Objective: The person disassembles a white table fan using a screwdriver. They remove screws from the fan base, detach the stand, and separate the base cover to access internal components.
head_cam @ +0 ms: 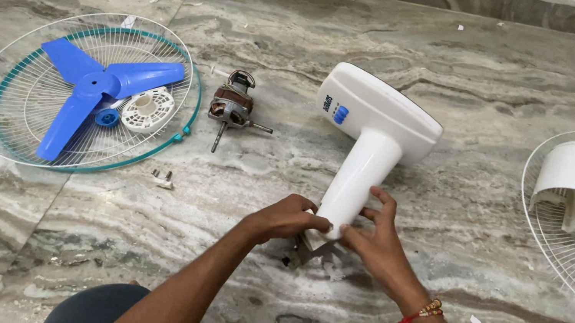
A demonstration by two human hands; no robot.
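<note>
We've got both hands gripping the near end of the white fan base [373, 141], lying mid-floor: left hand [286, 218], right hand [376, 239]. Motor [232, 105] and blue blade [94, 86] sit far left.

White fan base [374, 133] w/ blue buttons [340, 114], blue blades [94, 86], teal-rimmed white grille [12, 131], grey-veined marble floor [474, 68].
</note>
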